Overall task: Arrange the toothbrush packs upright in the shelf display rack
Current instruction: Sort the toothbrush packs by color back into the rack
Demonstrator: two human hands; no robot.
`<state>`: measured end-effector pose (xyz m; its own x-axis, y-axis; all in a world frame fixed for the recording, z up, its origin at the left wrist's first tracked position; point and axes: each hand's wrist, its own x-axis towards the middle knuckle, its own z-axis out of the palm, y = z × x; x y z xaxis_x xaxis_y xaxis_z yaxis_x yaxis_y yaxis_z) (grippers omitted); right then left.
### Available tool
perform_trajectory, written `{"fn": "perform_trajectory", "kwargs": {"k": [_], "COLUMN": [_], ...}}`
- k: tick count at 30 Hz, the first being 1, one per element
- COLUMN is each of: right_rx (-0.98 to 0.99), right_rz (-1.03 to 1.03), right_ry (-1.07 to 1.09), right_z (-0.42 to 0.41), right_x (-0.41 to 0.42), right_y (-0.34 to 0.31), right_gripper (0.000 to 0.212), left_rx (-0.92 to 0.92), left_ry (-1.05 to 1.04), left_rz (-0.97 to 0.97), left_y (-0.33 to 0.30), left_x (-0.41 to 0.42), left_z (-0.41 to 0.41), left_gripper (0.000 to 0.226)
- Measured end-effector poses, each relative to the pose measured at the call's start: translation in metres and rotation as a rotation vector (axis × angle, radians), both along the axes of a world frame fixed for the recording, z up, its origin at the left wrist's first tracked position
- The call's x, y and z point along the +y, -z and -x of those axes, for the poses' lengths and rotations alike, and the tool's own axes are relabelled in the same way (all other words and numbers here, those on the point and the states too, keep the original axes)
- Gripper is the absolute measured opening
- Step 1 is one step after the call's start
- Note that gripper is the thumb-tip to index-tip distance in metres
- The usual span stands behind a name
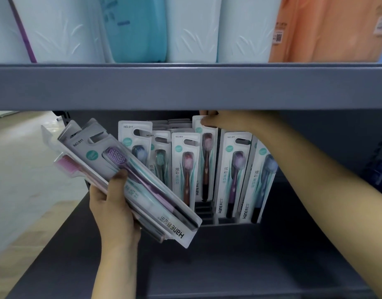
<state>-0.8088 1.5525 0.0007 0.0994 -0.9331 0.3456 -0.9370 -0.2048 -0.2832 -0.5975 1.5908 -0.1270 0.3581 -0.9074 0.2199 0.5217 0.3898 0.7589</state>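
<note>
Left hand (112,203) fingers curled round spare packs (129,180), fanned for picking. Right hand (216,120) fingertips pinch pack (205,160) top, seating it upright in rack (228,225).

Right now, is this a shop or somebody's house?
Probably a shop: many identical toothbrush packs stand in a display rack on a grey shelf, with wrapped goods stacked above.

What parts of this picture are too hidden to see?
Head view:
- Right hand fingertips: partly hidden by the upper shelf edge where they pinch a pack's top.
- Back rows of packs: covered by the front ones.
- Packs under the left hand's bundle: overlapped, number unclear.
</note>
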Motion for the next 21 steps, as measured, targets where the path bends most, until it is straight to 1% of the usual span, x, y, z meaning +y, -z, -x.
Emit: {"fn": "perform_trajectory", "kwargs": {"k": [1,4,6,8,11,15,18,21], "right_rx": [0.011,0.072,0.105,0.138,0.15,0.164,0.199,0.165], "right_rz": [0.008,0.055,0.048,0.042,0.003,-0.042,-0.034,-0.055], "right_ry": [0.004,-0.002,-0.011,-0.024,-0.062,-0.076,-0.036,0.003], "right_z": [-0.001,-0.001,0.0,0.002,0.003,0.003,0.003,0.005], "right_x": [0.004,0.006,0.002,0.001,0.001,0.0,-0.004,-0.007], "right_y": [-0.001,0.002,0.004,0.005,0.006,0.006,0.007,0.008], "right_gripper": [0.011,0.012,0.007,0.008,0.011,0.009,0.009,0.017], "left_rx": [0.005,0.014,0.015,0.009,0.014,0.007,0.014,0.015], "left_ry": [0.008,0.016,0.017,0.01,0.007,0.021,0.03,0.031], "left_rz": [0.004,0.017,0.008,-0.006,-0.013,0.001,0.015,0.01], "left_y": [-0.001,-0.001,0.0,0.0,0.001,0.001,0.002,0.001], "left_x": [0.0,0.0,0.0,-0.001,-0.001,0.0,0.0,-0.001], "left_z": [0.001,0.002,0.002,0.002,0.003,0.003,0.003,0.003], "left_gripper": [0.016,0.011,0.009,0.013,0.007,0.016,0.016,0.021]}}
